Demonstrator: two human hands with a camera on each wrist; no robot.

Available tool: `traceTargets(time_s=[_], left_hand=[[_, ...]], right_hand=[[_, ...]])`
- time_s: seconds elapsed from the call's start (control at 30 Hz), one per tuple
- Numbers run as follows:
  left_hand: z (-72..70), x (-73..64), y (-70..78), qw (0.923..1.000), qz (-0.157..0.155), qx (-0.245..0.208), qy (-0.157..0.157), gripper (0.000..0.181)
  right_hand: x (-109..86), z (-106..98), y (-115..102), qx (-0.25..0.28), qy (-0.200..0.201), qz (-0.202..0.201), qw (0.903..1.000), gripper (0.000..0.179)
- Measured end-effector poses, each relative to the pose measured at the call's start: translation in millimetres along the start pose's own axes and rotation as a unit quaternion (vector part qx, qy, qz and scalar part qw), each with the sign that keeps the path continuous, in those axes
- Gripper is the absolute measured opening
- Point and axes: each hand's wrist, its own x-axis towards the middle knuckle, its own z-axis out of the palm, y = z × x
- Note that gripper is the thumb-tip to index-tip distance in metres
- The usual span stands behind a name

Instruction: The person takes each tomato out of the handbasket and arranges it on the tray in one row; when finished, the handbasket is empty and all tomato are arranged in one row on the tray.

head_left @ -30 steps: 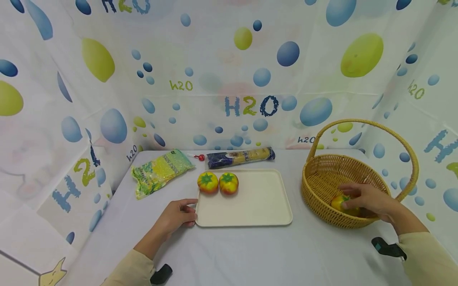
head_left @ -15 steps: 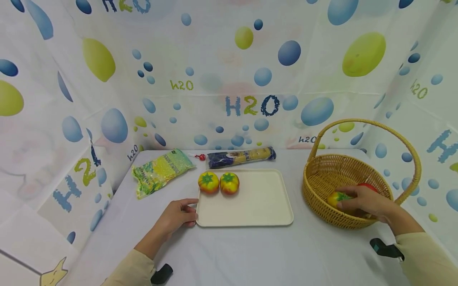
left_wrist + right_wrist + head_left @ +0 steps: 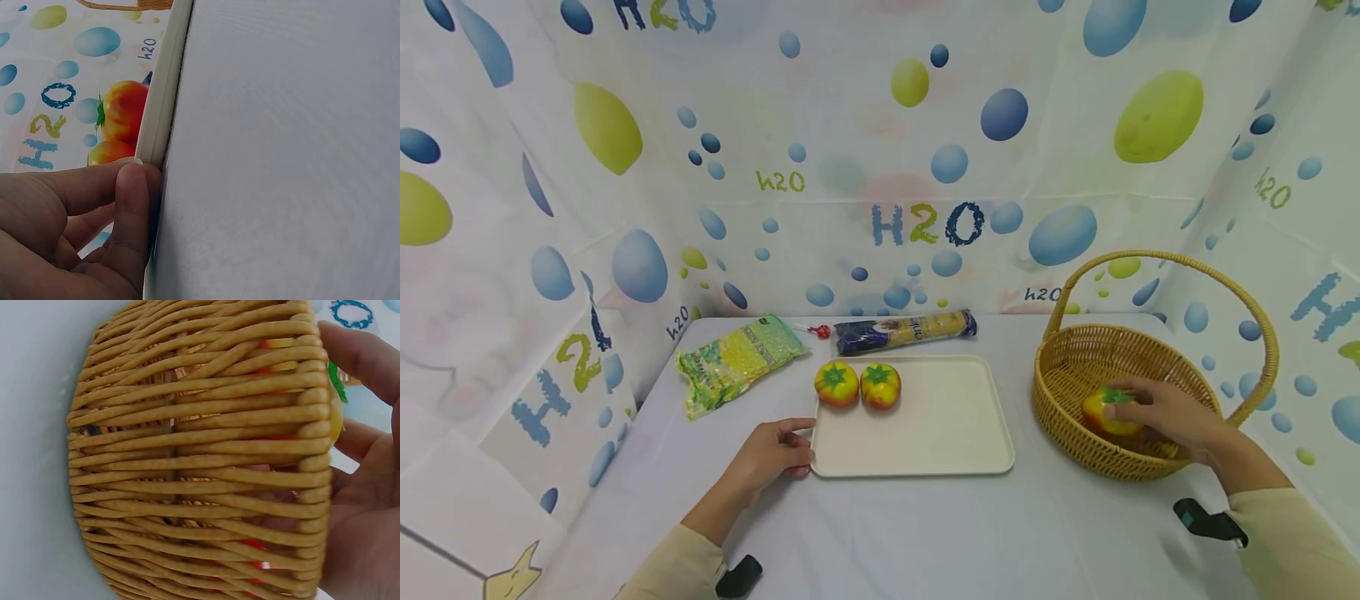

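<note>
presently, right fingers [image 3: 1138, 389] grip a yellow-red fruit [image 3: 1099, 414] inside the basket [image 3: 1075, 447]; left fingers [image 3: 131, 197] pinch the tray [image 3: 940, 433].

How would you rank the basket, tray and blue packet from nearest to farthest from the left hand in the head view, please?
1. Tray: its left edge pinched by the left hand.
2. Blue packet: just beyond the tray.
3. Basket: on the far right.

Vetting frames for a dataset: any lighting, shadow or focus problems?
Head: soft, even light, faint shadow below the rightmost black device. Left wrist: tablecloth dull grey, dark shadow beside the fingers. Right wrist: basket weave distinct, pale area leftward soft.
</note>
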Motion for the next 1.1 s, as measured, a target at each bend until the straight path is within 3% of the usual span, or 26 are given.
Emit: traceTargets(time_s=[0.57, 1.1], left_hand=[[-1.3, -0.1, -0.5, 1.0000, -0.005, 0.004, -0.001, 0.053], [-1.2, 0.5, -0.6, 1.0000, -0.005, 0.005, 0.000, 0.053]], right_hand=[[-5.8, -16.5, -25.8, -0.026, 0.043, -0.003, 0.9987, 0.071], [3.0, -12.6, -77.8, 0.040, 0.012, -0.048, 0.9980, 0.070]])
